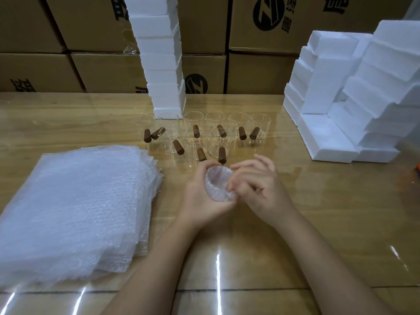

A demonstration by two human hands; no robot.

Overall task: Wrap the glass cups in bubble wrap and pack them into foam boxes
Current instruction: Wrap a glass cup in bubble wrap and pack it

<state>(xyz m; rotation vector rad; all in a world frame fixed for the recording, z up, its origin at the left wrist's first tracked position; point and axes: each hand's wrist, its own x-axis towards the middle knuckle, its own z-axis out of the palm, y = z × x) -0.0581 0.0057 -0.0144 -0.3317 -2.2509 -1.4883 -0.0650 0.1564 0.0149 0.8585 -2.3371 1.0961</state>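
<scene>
The glass cup wrapped in clear bubble wrap [218,184] is mostly hidden — only its open mouth shows between both hands, just above the glossy wooden surface [318,201]. The left hand [202,196] has its grip closed round the bundle; the right hand [256,189] pinches the wrap at its edge. Farther off, clear glass cups with brown wooden handles [204,135] are hard to make out. Black logos on the brown cardboard boxes [261,23] are cut off — unreadable.

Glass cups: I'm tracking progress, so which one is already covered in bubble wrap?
Only the cup held between both hands, nearest the camera. The other cups behind stand bare.
</scene>
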